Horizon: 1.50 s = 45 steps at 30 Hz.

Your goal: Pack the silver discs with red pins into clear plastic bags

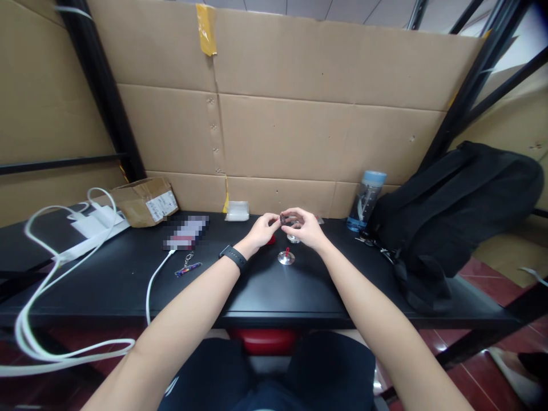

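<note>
Above the middle of the black table, my left hand (262,229) and my right hand (305,227) meet fingertip to fingertip. Between their fingers is a small dark round piece (282,220), too small and too covered to name. A shiny metal disc (286,259) with a little red loop on top lies on the table just below my hands. Under my right hand another shiny silver piece (293,238) shows in part. Something red (271,241) peeks out beside my left hand, mostly hidden. My left wrist wears a dark watch band.
On the right stand a water bottle (363,200) and a black backpack (458,211), with keys (365,241) beside them. A clear small packet (237,211) lies at the back. Leftward are a phone (186,233), a keychain (188,268), a cardboard box (143,201) and white cables (31,325).
</note>
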Available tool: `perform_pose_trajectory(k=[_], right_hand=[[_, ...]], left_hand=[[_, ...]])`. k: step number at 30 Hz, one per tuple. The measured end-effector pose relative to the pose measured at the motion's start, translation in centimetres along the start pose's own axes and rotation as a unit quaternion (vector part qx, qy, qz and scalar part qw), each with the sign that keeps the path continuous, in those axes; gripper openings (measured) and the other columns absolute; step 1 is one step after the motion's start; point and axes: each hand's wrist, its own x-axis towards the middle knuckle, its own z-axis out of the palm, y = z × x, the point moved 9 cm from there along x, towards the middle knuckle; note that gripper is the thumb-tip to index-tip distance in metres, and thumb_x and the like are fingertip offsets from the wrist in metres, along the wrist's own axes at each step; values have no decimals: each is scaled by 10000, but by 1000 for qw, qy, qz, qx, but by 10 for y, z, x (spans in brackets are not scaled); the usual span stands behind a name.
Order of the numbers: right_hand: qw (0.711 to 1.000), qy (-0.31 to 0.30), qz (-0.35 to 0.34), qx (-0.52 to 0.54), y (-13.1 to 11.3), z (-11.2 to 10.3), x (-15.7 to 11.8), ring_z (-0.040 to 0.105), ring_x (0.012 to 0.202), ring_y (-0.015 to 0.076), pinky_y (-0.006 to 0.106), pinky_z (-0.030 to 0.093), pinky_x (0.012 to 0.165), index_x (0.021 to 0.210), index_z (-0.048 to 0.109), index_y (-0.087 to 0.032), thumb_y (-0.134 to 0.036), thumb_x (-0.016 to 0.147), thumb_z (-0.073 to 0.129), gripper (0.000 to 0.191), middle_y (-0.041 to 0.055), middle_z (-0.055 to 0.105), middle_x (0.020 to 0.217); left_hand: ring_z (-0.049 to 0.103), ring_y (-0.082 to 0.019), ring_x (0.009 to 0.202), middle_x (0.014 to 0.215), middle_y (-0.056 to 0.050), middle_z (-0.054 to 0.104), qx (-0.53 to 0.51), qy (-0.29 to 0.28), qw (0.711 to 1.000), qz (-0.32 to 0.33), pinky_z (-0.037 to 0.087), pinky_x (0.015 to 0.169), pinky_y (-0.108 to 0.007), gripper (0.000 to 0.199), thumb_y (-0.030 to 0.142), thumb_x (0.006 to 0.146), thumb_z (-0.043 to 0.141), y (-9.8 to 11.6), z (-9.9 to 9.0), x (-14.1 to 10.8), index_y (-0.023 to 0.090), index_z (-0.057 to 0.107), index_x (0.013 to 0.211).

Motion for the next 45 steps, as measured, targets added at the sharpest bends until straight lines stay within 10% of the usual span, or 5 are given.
perform_pose_trajectory(k=[15, 21, 26, 45], right_hand=[[998, 1, 37, 59, 17, 3, 1, 736, 989, 215, 336, 591, 873, 958, 651, -201, -407, 777, 795, 309, 85, 749, 1076], [995, -65, 68, -16, 28, 9, 0, 701, 862, 209, 287, 568, 662, 929, 665, -205, -495, 921, 596, 298, 62, 714, 955], [993, -47, 21, -102, 20, 2, 3, 645, 1102, 231, 372, 501, 973, 810, 687, -201, -365, 911, 603, 211, 83, 698, 1118], [987, -41, 46, -145, 16, -12, 4, 643, 1094, 229, 358, 490, 926, 707, 703, -181, -238, 799, 606, 146, 105, 630, 1238]], left_hand=[[643, -252, 1040, 1078, -106, 719, 23, 41, 999, 9, 470, 989, -400, 221, 360, 872, 696, 7, -9, 0, 159, 741, 952], [635, -254, 1077, 1051, -83, 713, 77, 43, 995, 40, 441, 1062, -430, 160, 354, 822, 752, 22, -16, -2, 199, 767, 858], [650, -227, 1052, 1045, -73, 721, 61, 59, 995, 42, 478, 1022, -395, 163, 310, 904, 631, 19, -19, 0, 194, 740, 942], [669, -237, 1092, 1121, -17, 751, 202, -106, 972, 53, 506, 962, -325, 273, 423, 855, 690, 25, 13, -13, 272, 761, 1071]])
